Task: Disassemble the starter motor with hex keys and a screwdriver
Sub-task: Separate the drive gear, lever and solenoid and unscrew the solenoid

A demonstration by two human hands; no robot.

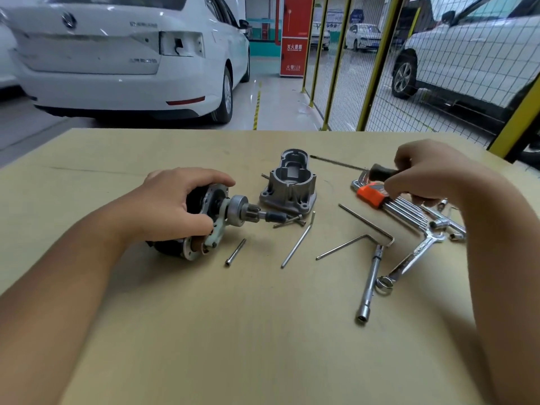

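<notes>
The starter motor [204,226] lies on its side on the tan tabletop [233,331], left of middle, its pinion gear and shaft pointing right. My left hand [178,203] grips its black body from above. The grey aluminium nose housing [289,185] stands apart, just right of the pinion. My right hand [426,173] is closed on the black handle of a screwdriver [380,170], whose thin shaft points left above the table. Under that hand lies a hex key set in an orange holder [374,195].
Loose on the table: a long bolt [235,252], two bolts by the housing [289,221], three single hex keys [298,244], a socket extension [369,285], T-wrenches [432,229] and a hose clamp [384,283]. Beyond the table's far edge stand a white car [122,54] and yellow mesh fencing [377,62].
</notes>
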